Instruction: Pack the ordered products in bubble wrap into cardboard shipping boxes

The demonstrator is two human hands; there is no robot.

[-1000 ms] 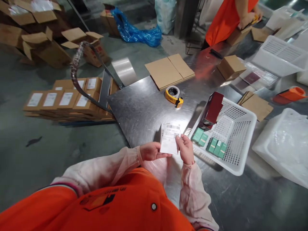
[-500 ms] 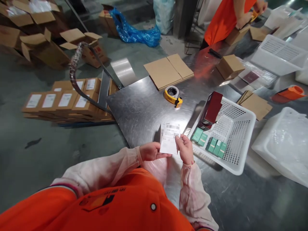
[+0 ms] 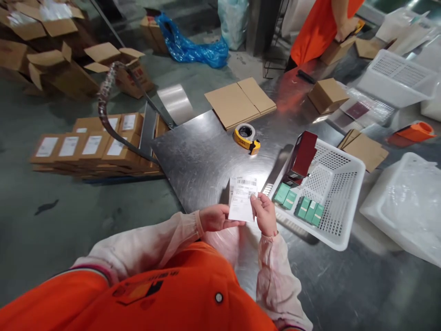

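A white shipping label (image 3: pixel 243 202) with a barcode and printed text is held up over the near edge of the metal table (image 3: pixel 200 170). My left hand (image 3: pixel 217 218) grips its lower left side, fingers partly behind the paper. On the right edge, my right hand (image 3: pixel 264 213) pinches it between thumb and fingers. Just right of that hand stands a white plastic basket (image 3: pixel 339 202). Inside it are a dark red box (image 3: pixel 303 154) and several small green boxes (image 3: pixel 308 210). A yellow tape dispenser (image 3: pixel 246 139) with a roll lies beyond the label.
Flat cardboard (image 3: pixel 241 103) lies at the table's far edge. A cart with labelled cartons (image 3: pixel 91 145) stands left on the floor. Right are a white tub (image 3: pixel 406 207), an orange roll (image 3: pixel 415 133) and a small carton (image 3: pixel 328 95). A co-worker in orange (image 3: pixel 315 34) handles a box.
Both hands keep the label in nearly the same place. The view has shifted very slightly. At the back, the co-worker's arms have moved a little.
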